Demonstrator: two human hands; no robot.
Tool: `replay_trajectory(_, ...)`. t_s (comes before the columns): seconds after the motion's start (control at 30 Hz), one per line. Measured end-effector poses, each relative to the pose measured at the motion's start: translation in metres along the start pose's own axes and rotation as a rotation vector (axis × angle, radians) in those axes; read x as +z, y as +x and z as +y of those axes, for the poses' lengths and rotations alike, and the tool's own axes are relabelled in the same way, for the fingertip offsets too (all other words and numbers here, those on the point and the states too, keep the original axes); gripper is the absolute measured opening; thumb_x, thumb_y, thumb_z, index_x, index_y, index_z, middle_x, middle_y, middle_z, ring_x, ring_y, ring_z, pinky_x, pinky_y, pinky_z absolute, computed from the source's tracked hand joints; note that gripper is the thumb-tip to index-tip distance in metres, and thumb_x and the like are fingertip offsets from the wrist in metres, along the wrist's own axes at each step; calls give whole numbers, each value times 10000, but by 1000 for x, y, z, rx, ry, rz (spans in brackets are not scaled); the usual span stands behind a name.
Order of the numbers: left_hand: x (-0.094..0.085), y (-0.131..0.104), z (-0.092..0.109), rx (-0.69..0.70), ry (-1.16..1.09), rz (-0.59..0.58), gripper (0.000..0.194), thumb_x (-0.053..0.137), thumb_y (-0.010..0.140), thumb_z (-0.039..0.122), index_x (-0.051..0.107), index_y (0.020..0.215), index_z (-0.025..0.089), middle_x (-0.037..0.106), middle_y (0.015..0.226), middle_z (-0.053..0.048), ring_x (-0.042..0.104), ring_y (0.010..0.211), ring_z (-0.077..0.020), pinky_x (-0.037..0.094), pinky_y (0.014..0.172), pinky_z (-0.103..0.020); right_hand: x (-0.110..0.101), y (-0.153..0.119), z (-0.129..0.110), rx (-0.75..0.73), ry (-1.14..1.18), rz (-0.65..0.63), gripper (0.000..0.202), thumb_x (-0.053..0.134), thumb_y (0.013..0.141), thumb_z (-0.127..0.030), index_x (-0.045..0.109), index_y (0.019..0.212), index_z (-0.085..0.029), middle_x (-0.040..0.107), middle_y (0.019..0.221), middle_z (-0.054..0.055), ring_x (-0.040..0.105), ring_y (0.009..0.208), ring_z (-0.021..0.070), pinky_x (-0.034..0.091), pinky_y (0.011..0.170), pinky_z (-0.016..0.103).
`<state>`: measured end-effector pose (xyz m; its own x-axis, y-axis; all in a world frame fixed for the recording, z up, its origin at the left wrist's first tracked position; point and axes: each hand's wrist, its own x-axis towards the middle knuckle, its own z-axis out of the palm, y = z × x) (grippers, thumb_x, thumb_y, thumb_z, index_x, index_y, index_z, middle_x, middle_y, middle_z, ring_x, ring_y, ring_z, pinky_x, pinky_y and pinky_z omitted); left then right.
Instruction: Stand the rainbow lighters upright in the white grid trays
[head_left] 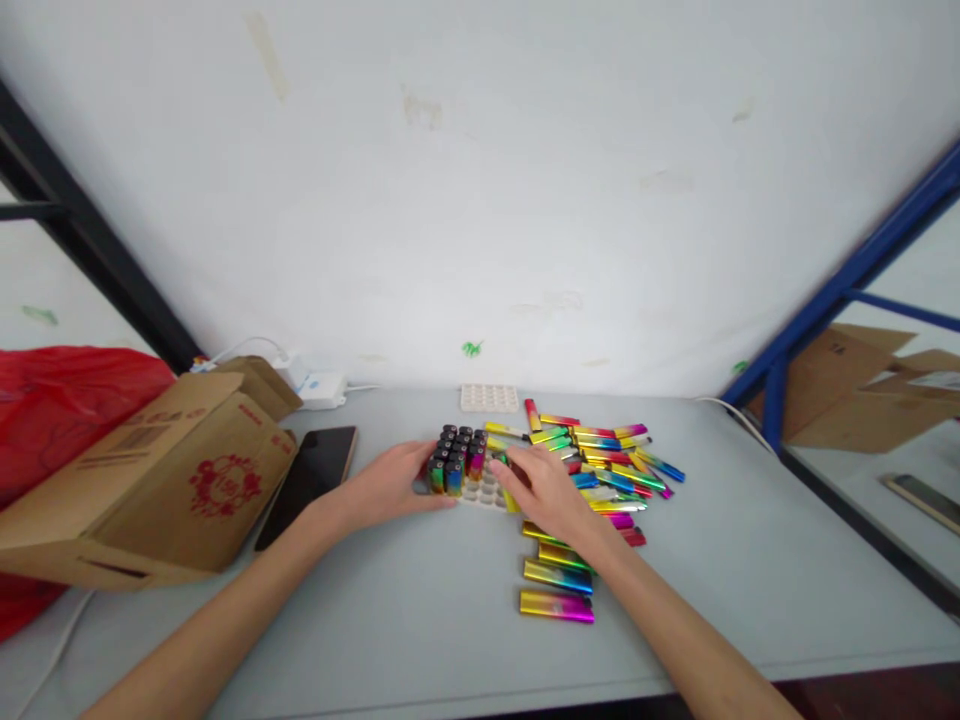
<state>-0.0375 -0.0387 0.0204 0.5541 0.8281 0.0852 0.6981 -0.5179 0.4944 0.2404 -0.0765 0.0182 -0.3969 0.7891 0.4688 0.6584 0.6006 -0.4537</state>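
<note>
A white tray with round holes [484,491] lies on the table, its left part filled with several upright lighters [454,460] that have black tops and shiny multicoloured bodies. My left hand [401,480] grips the tray's left side, thumb along the front edge and fingers against the lighters. Over the tray's right part, my right hand [544,490] is closed on a yellow lighter [512,502], mostly hidden by the fingers. Many loose lighters [600,470] lie in a heap to the right. Below them, a yellow-and-purple lighter [556,606] lies nearest the front.
A second white tray [489,398] rests near the wall. At left are a phone [307,480], a cardboard box [165,480], a red plastic bag [67,400] and a white device [322,390]. Blue metal framing [825,280] and another carton [870,390] stand at right.
</note>
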Motion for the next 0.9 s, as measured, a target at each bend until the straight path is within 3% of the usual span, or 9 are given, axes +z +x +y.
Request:
replay_trajectory(0.13,-1,0,2,15,-24,-9,539,819,837,562,712,1235,215,806,1155,-79,753,993,-299,592,903,-373,5,0,-3,47,92,-8,435,473,1142,-501,585,809,-245,654,728,18,605,671,205,453,657,326)
replay_trajectory(0.23,-2,0,4,23,-43,-1,546,823,832,553,718,1245,212,807,1167,-86,753,1010,-306,591,923,-371,7,0,-3,5,105,-73,339,493,1148,-442,639,924,-234,714,823,29,657,725,209,484,668,324)
replay_trajectory(0.47,-3,0,5,15,-22,-5,525,810,831,562,722,1221,223,809,1175,-83,762,1042,-320,594,952,-378,14,7,-5,-132,-212,-94,237,542,1140,-396,648,1041,-210,748,980,93,727,916,266,545,807,372)
replay_trajectory(0.67,1,2,-2,25,-11,10,542,806,827,582,710,1220,220,800,1231,-107,755,1099,-336,596,986,-415,21,13,-14,-150,-402,-194,311,591,1116,-432,702,976,-178,770,908,100,727,814,254,538,811,382)
replay_trajectory(0.8,0,2,-1,34,-19,15,514,796,837,572,711,1207,226,801,1225,-93,750,1101,-330,590,1015,-416,11,10,-11,-184,-291,-180,336,619,1102,-450,710,907,-191,756,883,77,711,801,242,533,807,376)
replay_trajectory(0.9,-2,1,2,4,-10,17,534,825,801,561,722,1184,204,802,1163,-95,755,1042,-334,602,978,-417,-9,8,11,-105,-247,-98,324,546,1138,-384,710,929,-199,742,892,69,707,857,245,534,838,374)
